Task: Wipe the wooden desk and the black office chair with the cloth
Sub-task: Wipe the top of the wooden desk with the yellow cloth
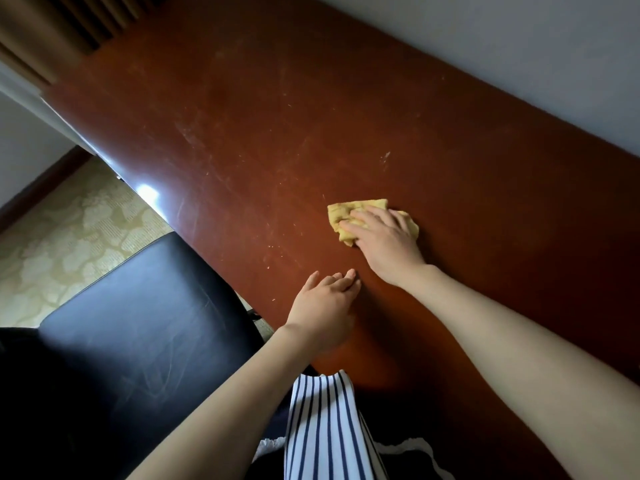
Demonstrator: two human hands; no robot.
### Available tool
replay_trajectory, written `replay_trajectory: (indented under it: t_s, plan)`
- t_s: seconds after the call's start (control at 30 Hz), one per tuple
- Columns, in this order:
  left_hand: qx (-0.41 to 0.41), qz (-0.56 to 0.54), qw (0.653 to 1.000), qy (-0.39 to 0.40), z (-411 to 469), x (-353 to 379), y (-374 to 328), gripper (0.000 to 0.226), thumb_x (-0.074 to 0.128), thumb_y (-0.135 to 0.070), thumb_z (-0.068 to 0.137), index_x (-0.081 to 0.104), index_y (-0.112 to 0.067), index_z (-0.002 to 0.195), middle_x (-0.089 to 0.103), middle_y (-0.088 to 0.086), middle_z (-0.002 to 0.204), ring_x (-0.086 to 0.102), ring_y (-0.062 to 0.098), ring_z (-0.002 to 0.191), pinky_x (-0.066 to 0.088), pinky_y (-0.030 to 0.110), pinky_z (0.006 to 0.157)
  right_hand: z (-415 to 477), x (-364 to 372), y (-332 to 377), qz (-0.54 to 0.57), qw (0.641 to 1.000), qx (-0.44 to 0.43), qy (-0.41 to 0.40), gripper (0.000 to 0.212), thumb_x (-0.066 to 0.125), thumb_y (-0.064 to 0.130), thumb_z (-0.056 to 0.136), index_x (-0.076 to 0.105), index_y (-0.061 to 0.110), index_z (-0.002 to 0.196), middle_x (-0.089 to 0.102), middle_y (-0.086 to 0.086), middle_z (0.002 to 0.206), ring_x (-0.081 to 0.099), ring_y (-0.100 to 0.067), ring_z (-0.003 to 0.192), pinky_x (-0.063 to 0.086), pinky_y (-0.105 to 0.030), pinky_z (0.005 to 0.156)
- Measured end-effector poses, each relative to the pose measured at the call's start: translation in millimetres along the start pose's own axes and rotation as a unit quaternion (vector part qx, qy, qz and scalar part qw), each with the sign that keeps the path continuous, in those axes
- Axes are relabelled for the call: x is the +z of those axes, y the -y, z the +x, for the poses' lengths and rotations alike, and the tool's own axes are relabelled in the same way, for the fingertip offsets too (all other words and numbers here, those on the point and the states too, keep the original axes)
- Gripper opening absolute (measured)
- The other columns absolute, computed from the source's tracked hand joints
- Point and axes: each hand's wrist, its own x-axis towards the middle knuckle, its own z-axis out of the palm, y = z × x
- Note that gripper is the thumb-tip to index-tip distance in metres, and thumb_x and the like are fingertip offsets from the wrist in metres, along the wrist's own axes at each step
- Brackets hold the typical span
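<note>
A long reddish-brown wooden desk (277,116) runs from upper left to lower right, its top marked with pale scratches and specks. A crumpled yellow cloth (346,211) lies on it right of centre. My right hand (384,240) lies flat on the cloth with fingers spread, pressing it onto the wood. My left hand (325,303) rests on the desk near its front edge, fingers relaxed and holding nothing. The black office chair (138,327) stands at the lower left, its padded top close against the desk edge.
A white wall (519,53) runs along the desk's far side. Brown curtains (52,29) hang at the upper left. Patterned beige carpet (59,237) shows left of the chair. A striped garment (325,427) hangs at the bottom centre.
</note>
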Motion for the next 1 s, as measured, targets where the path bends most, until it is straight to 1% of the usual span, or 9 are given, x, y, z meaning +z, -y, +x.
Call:
replay_trajectory:
  t_s: [0.13,0.27,0.4,0.47,0.53,0.6,0.67,0.8,1.0]
  plan:
    - [-0.012,-0.009,1.000,0.006,1.7,-4.6,-4.3,0.060,0.041,-0.037,0.097,0.020,-0.023,0.152,0.015,-0.006,0.159,0.016,0.016,0.145,0.009,0.040,0.118,-28.2,-0.4,0.8,0.006,1.000,-0.027,0.005,0.041,0.046,0.024,0.098,0.046,0.035,0.137,0.037,0.006,0.149,0.023,-0.019,0.140,0.013,-0.041,0.113]
    - [-0.024,-0.011,1.000,0.011,-0.3,-5.9,-5.3,0.059,0.040,-0.038,0.098,0.019,-0.026,0.151,0.014,-0.008,0.159,0.015,0.014,0.145,0.010,0.040,0.117,-59.4,-1.7,-5.3,0.014,1.000,-0.016,-0.016,0.038,0.050,0.027,0.096,0.051,0.033,0.134,0.043,0.005,0.145,0.028,-0.019,0.139,0.017,-0.042,0.112]
    - [-0.044,0.004,0.999,-0.020,0.3,-8.2,-10.8,0.053,0.040,-0.039,0.098,0.029,-0.025,0.148,0.025,-0.005,0.156,0.026,0.017,0.141,0.016,0.039,0.116,-96.7,-7.8,-15.7,0.010,0.999,-0.007,-0.038,0.035,0.063,0.027,0.088,0.062,0.028,0.124,0.057,0.001,0.133,0.045,-0.024,0.129,0.032,-0.046,0.104]
    - [-0.046,0.023,0.997,-0.057,4.8,-9.3,-16.7,0.048,0.040,-0.039,0.098,0.038,-0.025,0.143,0.038,-0.003,0.149,0.036,0.019,0.135,0.022,0.037,0.113,-116.7,-11.8,-26.4,0.001,0.998,-0.015,-0.055,0.036,0.073,0.021,0.080,0.068,0.023,0.116,0.064,-0.003,0.123,0.055,-0.027,0.119,0.042,-0.047,0.095]
    - [-0.044,0.036,0.995,-0.085,10.1,-10.0,-22.3,0.046,0.042,-0.039,0.097,0.039,-0.026,0.141,0.044,-0.002,0.141,0.041,0.021,0.129,0.026,0.036,0.110,-134.3,-13.0,-38.7,-0.012,0.997,-0.029,-0.067,0.039,0.078,0.015,0.074,0.070,0.021,0.112,0.066,-0.005,0.119,0.059,-0.029,0.114,0.048,-0.047,0.090]
    - [-0.037,0.048,0.994,-0.096,17.3,-11.4,-26.4,0.052,0.045,-0.040,0.096,0.033,-0.027,0.145,0.038,-0.002,0.144,0.037,0.021,0.131,0.025,0.037,0.111,-147.5,-14.3,-51.0,-0.023,0.996,-0.037,-0.078,0.041,0.079,0.009,0.073,0.071,0.019,0.112,0.067,-0.007,0.118,0.060,-0.030,0.112,0.050,-0.048,0.087]
    - [-0.022,0.053,0.994,-0.090,26.5,-14.0,-27.4,0.060,0.048,-0.039,0.094,0.025,-0.027,0.149,0.023,-0.001,0.155,0.024,0.021,0.140,0.018,0.037,0.115,-153.8,-17.1,-62.4,-0.031,0.995,-0.027,-0.089,0.042,0.077,0.005,0.073,0.071,0.017,0.112,0.067,-0.008,0.117,0.061,-0.031,0.111,0.051,-0.048,0.085]
    - [-0.006,0.057,0.997,-0.043,46.0,-21.2,-27.6,0.072,0.045,-0.041,0.096,0.004,-0.023,0.153,-0.008,0.000,0.160,-0.001,0.019,0.147,0.005,0.041,0.117,-153.4,-23.6,-84.3,-0.031,0.992,0.046,-0.112,0.042,0.075,0.000,0.074,0.071,0.016,0.113,0.067,-0.007,0.117,0.061,-0.031,0.110,0.050,-0.049,0.086]
    - [-0.011,0.064,0.998,0.013,64.5,-30.0,-26.1,0.068,0.033,-0.042,0.100,-0.005,-0.019,0.152,-0.011,-0.001,0.160,-0.007,0.017,0.147,-0.002,0.043,0.117,-127.3,-38.2,-114.7,-0.007,0.981,0.176,-0.087,0.040,0.067,0.004,0.083,0.066,0.018,0.120,0.062,-0.006,0.126,0.053,-0.032,0.118,0.041,-0.051,0.093]
